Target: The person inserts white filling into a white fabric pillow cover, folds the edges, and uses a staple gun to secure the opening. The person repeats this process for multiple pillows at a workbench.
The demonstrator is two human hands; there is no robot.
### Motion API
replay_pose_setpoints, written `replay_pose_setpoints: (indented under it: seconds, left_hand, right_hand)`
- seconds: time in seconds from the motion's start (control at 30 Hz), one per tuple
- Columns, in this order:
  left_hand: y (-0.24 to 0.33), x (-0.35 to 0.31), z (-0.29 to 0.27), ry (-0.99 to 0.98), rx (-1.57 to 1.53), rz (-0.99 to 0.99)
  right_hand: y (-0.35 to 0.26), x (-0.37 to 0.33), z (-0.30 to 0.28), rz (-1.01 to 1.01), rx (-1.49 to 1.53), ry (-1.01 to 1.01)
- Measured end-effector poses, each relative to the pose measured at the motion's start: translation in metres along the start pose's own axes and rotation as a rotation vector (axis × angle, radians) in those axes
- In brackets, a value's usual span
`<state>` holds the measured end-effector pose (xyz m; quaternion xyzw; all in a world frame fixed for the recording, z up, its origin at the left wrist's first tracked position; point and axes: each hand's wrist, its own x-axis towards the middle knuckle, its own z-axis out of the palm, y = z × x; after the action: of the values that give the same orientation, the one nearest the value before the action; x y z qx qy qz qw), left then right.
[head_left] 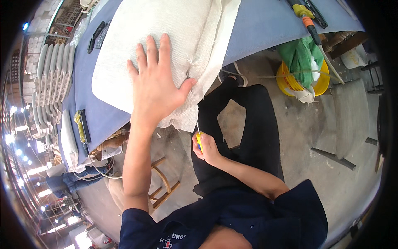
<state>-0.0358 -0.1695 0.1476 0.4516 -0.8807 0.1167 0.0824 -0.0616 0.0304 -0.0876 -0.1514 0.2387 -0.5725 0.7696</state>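
Observation:
A cream fabric-covered seat cushion (116,62) lies on the blue-covered table, its loose, frayed cloth edge hanging over the near side. My left hand (159,85) rests flat on it with fingers spread and the thumb beside the seam. Lower down and to the right, my right hand (207,148) is closed around the yellow-and-blue handle of a screwdriver (199,139). The thin metal shaft points up toward the hanging cloth edge; whether its tip touches the cloth, I cannot tell. A small dark spot shows in the fabric near my left thumb.
The blue-covered table (259,31) carries a yellow-and-orange air tool (304,16) at far right and a yellow-and-black tool (81,126) at left. A yellow bucket (286,81) holding a green bag (296,58) stands on the floor. Stacked seats (54,70) rise at left; a hose crosses near the bucket.

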Motion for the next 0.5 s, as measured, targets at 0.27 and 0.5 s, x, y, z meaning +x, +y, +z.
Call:
replay_pose_setpoints:
  seconds: [0.27,0.5]
  left_hand:
    - [0.009,0.004,-0.002,-0.037,-0.027,-0.007]
    - [0.005,-0.004,-0.002,-0.060,0.000,-0.052]
  right_hand:
    - [0.037,0.086,-0.017,-0.506,-0.388,0.243]
    - [0.032,0.063,-0.014,-0.358,-0.373,0.093]
